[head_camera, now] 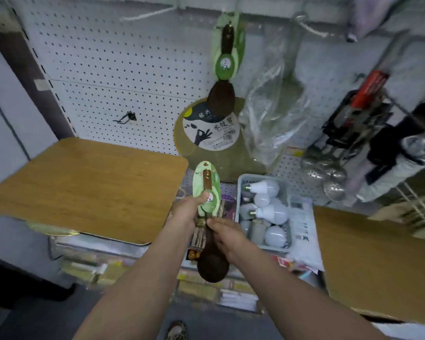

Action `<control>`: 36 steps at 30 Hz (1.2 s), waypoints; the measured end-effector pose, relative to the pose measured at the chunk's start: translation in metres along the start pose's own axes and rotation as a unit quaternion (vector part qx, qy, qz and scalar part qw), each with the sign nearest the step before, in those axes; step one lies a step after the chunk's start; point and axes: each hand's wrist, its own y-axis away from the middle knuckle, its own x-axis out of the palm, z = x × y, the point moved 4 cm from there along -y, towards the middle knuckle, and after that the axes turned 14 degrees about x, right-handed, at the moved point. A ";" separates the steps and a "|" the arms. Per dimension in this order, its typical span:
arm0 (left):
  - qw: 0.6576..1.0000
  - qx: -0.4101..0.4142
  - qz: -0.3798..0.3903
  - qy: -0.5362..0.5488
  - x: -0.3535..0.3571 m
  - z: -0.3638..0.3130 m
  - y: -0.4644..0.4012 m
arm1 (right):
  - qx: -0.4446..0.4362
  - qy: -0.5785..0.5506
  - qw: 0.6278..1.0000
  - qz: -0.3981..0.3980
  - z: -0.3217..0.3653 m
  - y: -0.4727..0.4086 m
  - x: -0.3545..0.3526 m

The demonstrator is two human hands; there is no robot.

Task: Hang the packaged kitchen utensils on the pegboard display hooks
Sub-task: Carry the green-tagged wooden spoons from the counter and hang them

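Note:
I hold a packaged dark wooden spoon (212,265) on a green card upright in front of me. My left hand (185,213) grips the green card near its middle, thumb on the round label. My right hand (227,238) grips the spoon's handle just above the bowl. Another packaged wooden spoon (225,67) of the same kind hangs from a hook high on the white pegboard (103,62). A bare black hook (127,117) sticks out of the pegboard lower left. A long white hook (147,14) juts out at the top.
A wooden board (84,187) lies to the left over stacked goods. A round bamboo mat (206,133) leans on the pegboard. A grey basket (288,214) of light bulbs sits to the right, with clear plastic bags (272,114) and metal ladles (329,175) hanging beyond.

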 end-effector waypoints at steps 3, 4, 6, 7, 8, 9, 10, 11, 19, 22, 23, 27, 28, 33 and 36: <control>0.999 0.012 0.035 -0.019 0.068 0.018 0.050 | -0.015 -0.045 0.999 0.005 -0.010 0.041 -0.072; 0.999 0.020 0.046 -0.019 0.093 0.023 0.069 | -0.023 -0.057 0.998 -0.004 -0.014 0.055 -0.099; 0.996 0.034 0.076 -0.020 0.143 0.034 0.103 | -0.034 -0.075 0.996 -0.031 -0.023 0.080 -0.154; 0.994 0.036 0.097 -0.016 0.169 0.040 0.120 | -0.040 -0.091 0.994 -0.047 -0.027 0.093 -0.181; 0.992 0.036 0.116 -0.014 0.195 0.048 0.136 | -0.045 -0.108 0.991 -0.063 -0.032 0.104 -0.208; 0.990 0.034 0.135 -0.009 0.220 0.056 0.152 | -0.054 -0.125 0.988 -0.075 -0.037 0.116 -0.234; 0.988 0.032 0.153 -0.004 0.243 0.064 0.167 | -0.061 -0.132 0.986 -0.085 -0.042 0.129 -0.259; 0.985 0.028 0.169 -0.003 0.266 0.074 0.181 | -0.063 -0.140 0.984 -0.094 -0.048 0.141 -0.283; 0.950 -0.032 0.309 -0.008 0.443 0.139 0.269 | -0.122 -0.278 0.941 -0.150 -0.075 0.227 -0.441; 0.934 -0.046 0.353 -0.013 0.506 0.162 0.298 | -0.139 -0.320 0.922 -0.171 -0.081 0.248 -0.495; 0.930 -0.053 0.364 -0.012 0.526 0.170 0.306 | -0.142 -0.327 0.917 -0.179 -0.082 0.255 -0.512; 0.910 -0.078 0.408 0.003 0.608 0.203 0.340 | -0.162 -0.365 0.891 -0.216 -0.083 0.273 -0.587; 0.904 -0.085 0.418 0.008 0.631 0.212 0.349 | -0.167 -0.374 0.884 -0.225 -0.083 0.277 -0.608; 0.871 -0.131 0.474 0.015 0.754 0.261 0.401 | -0.190 -0.401 0.852 -0.276 -0.077 0.314 -0.724; 0.855 -0.148 0.497 0.023 0.832 0.283 0.429 | -0.193 -0.402 0.836 -0.321 -0.064 0.341 -0.800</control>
